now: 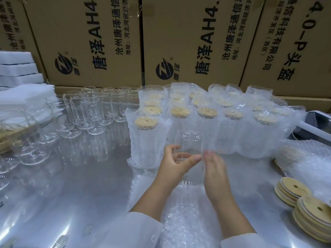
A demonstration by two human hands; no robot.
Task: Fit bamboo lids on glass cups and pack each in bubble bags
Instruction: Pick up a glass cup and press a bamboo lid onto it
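Background: brown cardboard boxes (188,42) with black print stacked across the top of the frame. Below them, a reflective metal desk (80,176).

Upper left: white foam sheets (18,68), piled. Just right of these, a cluster of empty glass cups (93,111), upright, no lids.

Centre to right: rows of packed cups (232,133), each upright in a bubble bag with a bamboo lid visible on top through the film.

Lower right edge: two stacks of loose bamboo lids (293,190), round, each with a small hole.

Lower centre: flat bubble bags (180,221) lying on the desk beneath the forearms. White sleeves (141,230) at the bottom edge.

Task item: one bare glass cup (189,142), no lid fitted, held above the desk in front of the nearest packed row, mid-frame.

Left grip (176,161): clamped on the cup's left side, thumb across the front, fingers curled behind the glass.

Right grip (215,169): blurred; fingers look straight and together, laid against the cup's right wall, not wrapped round it.

Cup sits between the two grips, its upper part clear above both.
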